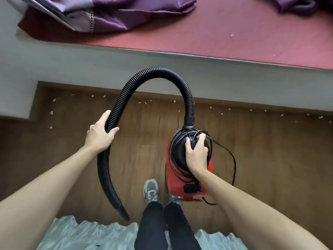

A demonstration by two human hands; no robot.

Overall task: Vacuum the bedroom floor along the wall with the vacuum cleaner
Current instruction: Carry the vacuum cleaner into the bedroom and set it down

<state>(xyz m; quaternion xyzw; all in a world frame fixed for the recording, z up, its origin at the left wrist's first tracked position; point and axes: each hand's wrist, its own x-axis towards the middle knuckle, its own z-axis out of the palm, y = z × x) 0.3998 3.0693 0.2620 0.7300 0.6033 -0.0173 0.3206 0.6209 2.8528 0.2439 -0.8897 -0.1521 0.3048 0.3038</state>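
Gripping the black hose [156, 72] low on its arc, the left hand [98, 136] has its fingers [104, 117] curled round it. Rightward, the hose loops over into the red vacuum cleaner [171, 171], over the wood floor [72, 145] near the grey wall [86, 69]. The right hand [196, 154] clutches its top, fingers [201, 137] hooked into the wound cord [233, 159], perhaps round a handle beneath.

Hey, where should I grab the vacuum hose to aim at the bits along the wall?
Likely low on the hose, just above its smooth nozzle end, coming from the left. The left hand grips mid-arc, leaving a long free tail.
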